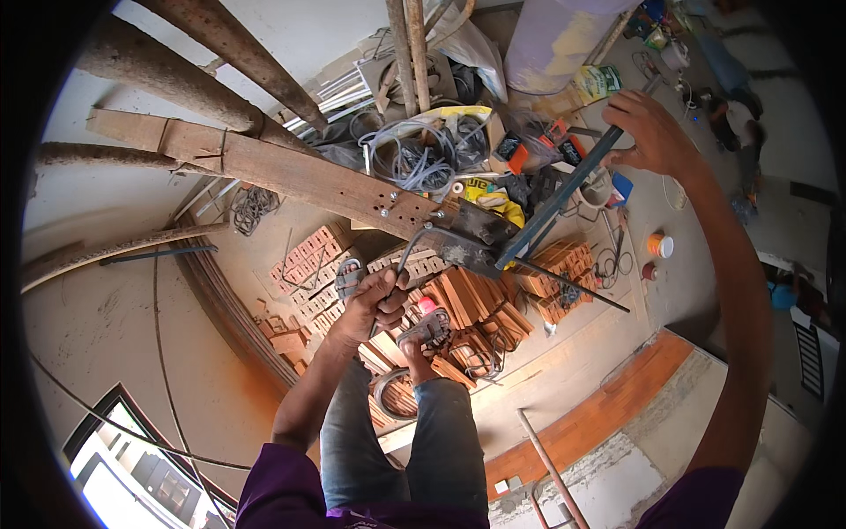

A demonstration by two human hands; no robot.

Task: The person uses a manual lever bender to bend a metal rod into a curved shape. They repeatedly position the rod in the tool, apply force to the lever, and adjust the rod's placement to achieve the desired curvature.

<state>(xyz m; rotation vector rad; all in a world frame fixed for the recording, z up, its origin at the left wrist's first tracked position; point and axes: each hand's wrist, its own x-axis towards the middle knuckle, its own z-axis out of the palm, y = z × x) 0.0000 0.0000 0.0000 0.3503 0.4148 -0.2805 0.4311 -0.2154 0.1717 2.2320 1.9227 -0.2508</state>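
Note:
My left hand [377, 304] is closed round one end of a bent steel rod [408, 254]. The rod turns at a bolt on a worn wooden plank [300, 179] and runs on to the right, past the plank's end. A dark metal plate [476, 231] covers that end, with several bolts and holes beside it. Stretched out to the upper right, my right hand [648, 132] grips a long blue-green metal bar [564, 196]. The bar's lower end reaches the plate and lies over the rod.
Rusty poles [167, 70] cross the upper left by the plank. Stacked bricks [458, 300] lie below, around my sandalled feet. Coiled clear hose [410, 154], bags and tools crowd the floor beyond. An orange-and-white bucket [659, 245] stands at right; a person [738, 132] is farther off.

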